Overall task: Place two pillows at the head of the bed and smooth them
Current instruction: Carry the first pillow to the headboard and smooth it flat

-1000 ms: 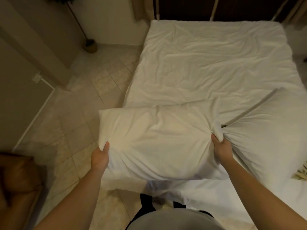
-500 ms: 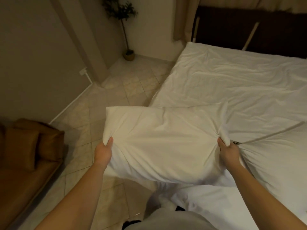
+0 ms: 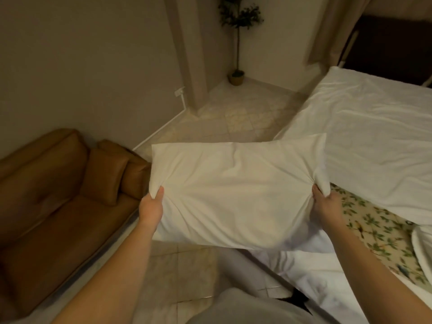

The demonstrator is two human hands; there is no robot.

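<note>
The person held one white pillow (image 3: pixel 236 192) up in front of the body, clear of the bed (image 3: pixel 364 146) and hanging partly over the tiled floor (image 3: pixel 233 120). The left hand (image 3: pixel 151 208) was closed on a bunch of fabric at the pillow's near left corner, and the right hand (image 3: pixel 326 206) was closed the same way on the near right corner, so the cover pulled into creases that ran from each grip towards the middle. The bed lay to the right, its white cover rumpled, with a leaf-patterned sheet (image 3: pixel 378 232) showing at its near edge. The dark headboard (image 3: pixel 392 43) stood at the far right, well away from the pillow. A brown sofa (image 3: pixel 58 195) sat at the near left and a potted plant (image 3: pixel 237 43) in the far corner. No second pillow could be made out for certain.

The step in hand looked like carrying this pillow to the head of the bed. To do it well, the person would do best to keep both corner grips firm and level, walk along the bed's left side, and lay the pillow flat with its long edge against the headboard. Letting go of both corners together should stop it twisting. The bunched corners would then need pulling out square before any flattening with the palms.
</note>
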